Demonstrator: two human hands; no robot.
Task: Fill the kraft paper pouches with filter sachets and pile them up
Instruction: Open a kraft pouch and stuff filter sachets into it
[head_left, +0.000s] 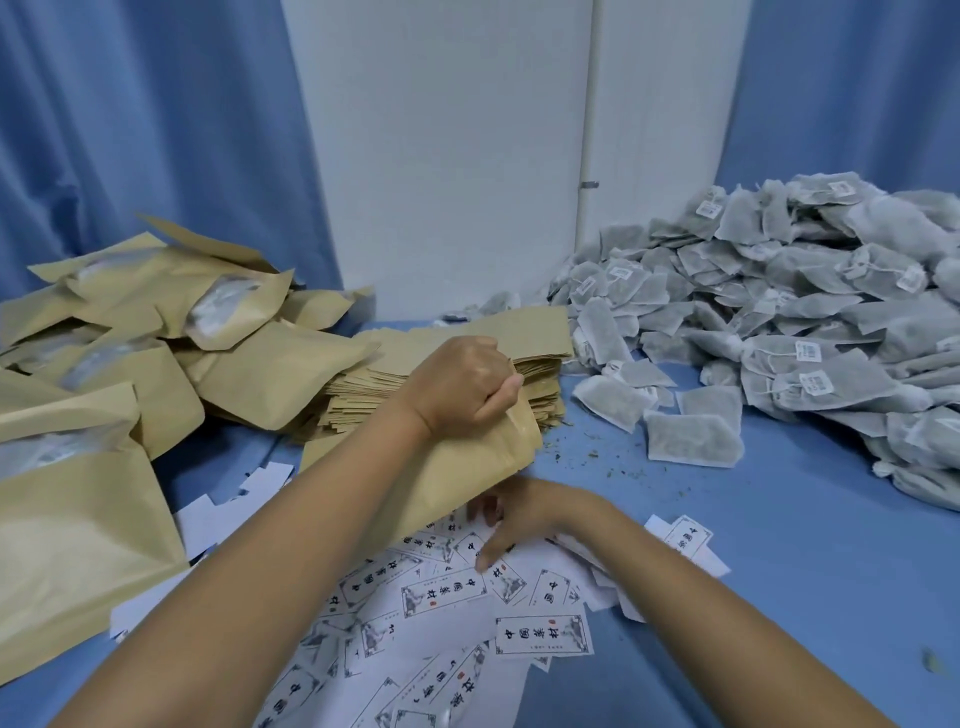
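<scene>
Cards (543, 635): white, black Chinese writing, red stamp.
Right hand (524, 512): fingers loose, touching cards.
Left hand (460, 387): gripping pouch (467, 473), behind cards.

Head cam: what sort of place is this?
Probably a small hand-packing workroom: a heap of filter sachets, piles of kraft pouches and loose printed labels on a blue-covered table, curtains behind.

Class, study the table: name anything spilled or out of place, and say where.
Dark loose crumbs lie scattered on the blue table in front of the sachet heap, suggesting some filling leaked.
</scene>
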